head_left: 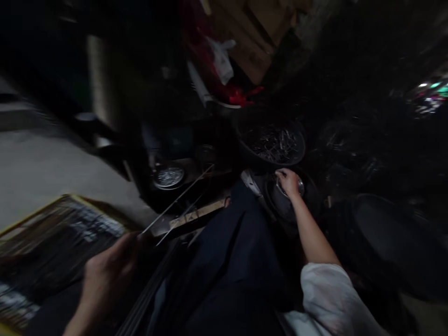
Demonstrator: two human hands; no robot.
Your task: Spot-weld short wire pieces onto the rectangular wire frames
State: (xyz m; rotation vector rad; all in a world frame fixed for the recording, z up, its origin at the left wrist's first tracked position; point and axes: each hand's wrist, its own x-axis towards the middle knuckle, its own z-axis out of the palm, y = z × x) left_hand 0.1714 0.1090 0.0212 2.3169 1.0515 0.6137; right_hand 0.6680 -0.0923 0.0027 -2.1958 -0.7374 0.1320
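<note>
1. Concrete floor (45, 163) fills the view at 9 o'clock, and a dark wide basin (388, 238) sits at 4 o'clock. Wooden planks (245, 37) lie at 12 o'clock, with a white plastic bag (220, 58) and something red beside them.
2. The person's lap, in dark trousers (231, 266), runs up the middle from 6 o'clock. A patterned mat with a yellow edge (59, 247) lies at 8 o'clock.
3. A dark tub of tangled wire pieces (276, 144) stands at 1 o'clock, just above the right hand. A round tin (169, 176) sits at 10 o'clock in the shadow.
4. The right arm comes in from 4 o'clock, out of a white sleeve (329, 298). The right hand (289, 182) is at 2 o'clock, fingers curled over the rim of a steel bowl (299, 186), gripping it. The bowl sits in a dark pan (276, 207).
5. The left hand (105, 280), at 7 o'clock, is blurred and partly closed. Thin metal rods (178, 200) run from near it toward the centre, beside a wooden strip (198, 214). Whether it has hold of them, I cannot tell.
</note>
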